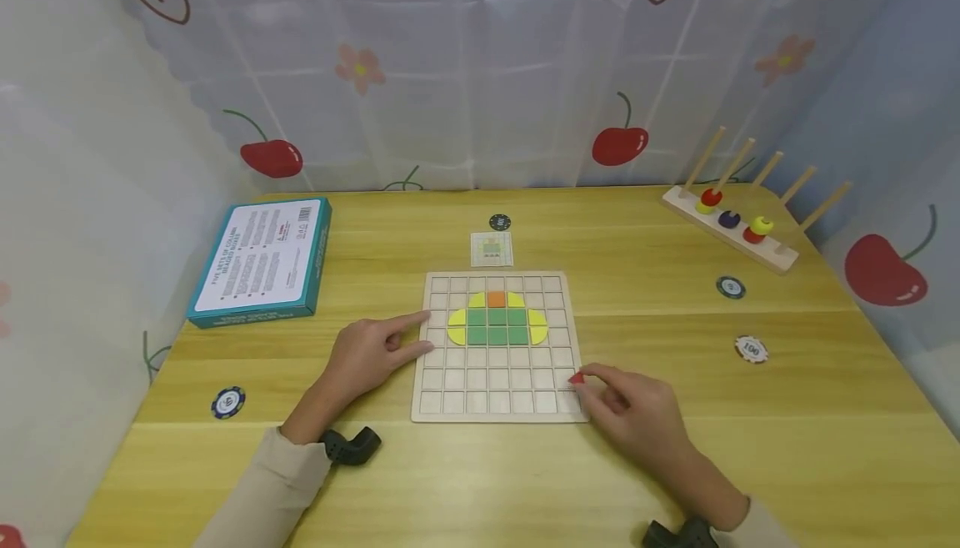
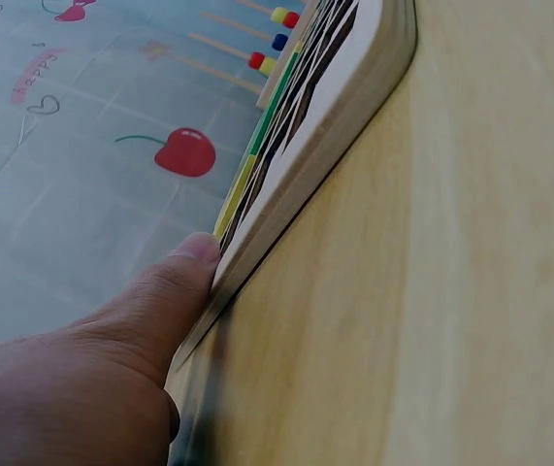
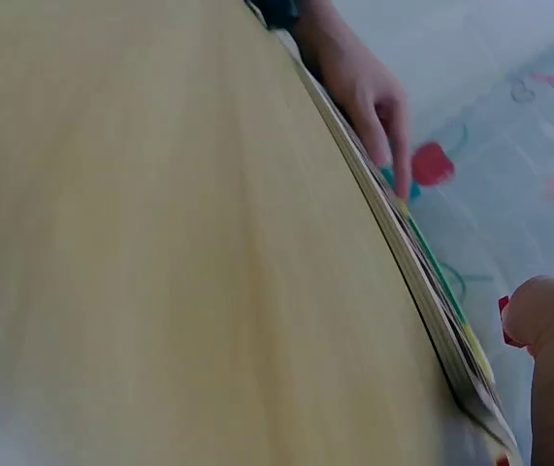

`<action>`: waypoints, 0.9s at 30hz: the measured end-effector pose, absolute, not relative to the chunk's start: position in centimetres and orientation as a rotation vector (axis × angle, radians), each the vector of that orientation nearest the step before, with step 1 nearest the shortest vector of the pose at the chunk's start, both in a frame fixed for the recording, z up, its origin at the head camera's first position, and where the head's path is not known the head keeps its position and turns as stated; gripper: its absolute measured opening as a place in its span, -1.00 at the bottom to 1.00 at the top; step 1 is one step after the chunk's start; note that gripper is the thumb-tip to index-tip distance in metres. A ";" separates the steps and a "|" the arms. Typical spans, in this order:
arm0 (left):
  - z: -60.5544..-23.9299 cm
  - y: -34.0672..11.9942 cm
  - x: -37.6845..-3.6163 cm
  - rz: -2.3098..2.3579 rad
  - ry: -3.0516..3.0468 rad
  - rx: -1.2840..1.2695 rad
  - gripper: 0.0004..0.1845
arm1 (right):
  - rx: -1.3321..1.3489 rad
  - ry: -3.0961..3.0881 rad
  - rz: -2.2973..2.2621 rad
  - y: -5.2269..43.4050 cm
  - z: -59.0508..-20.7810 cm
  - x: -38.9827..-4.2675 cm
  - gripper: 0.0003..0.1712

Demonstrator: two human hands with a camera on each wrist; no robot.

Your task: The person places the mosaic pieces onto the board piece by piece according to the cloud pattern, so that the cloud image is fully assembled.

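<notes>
Right hand pinches red piece at board edge.

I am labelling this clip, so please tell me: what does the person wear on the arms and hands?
Both hands are bare, with no gloves or rings visible. The left hand and the right hand come out of light beige long sleeves. At each wrist sits a small black device, seemingly strapped on; the second is partly out of frame.
</notes>
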State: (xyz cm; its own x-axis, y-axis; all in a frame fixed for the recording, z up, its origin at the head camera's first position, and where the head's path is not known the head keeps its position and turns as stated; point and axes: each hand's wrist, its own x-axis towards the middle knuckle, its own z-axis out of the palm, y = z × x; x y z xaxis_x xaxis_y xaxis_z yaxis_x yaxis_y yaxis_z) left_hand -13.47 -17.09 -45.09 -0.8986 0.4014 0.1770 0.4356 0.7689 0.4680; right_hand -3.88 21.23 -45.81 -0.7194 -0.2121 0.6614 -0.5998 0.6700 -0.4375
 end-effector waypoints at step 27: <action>-45.5 -17.2 -13.6 -0.774 -2.867 -0.697 -0.48 | 0.873 -2.554 0.860 10.6 -45.7 -9.4 -0.89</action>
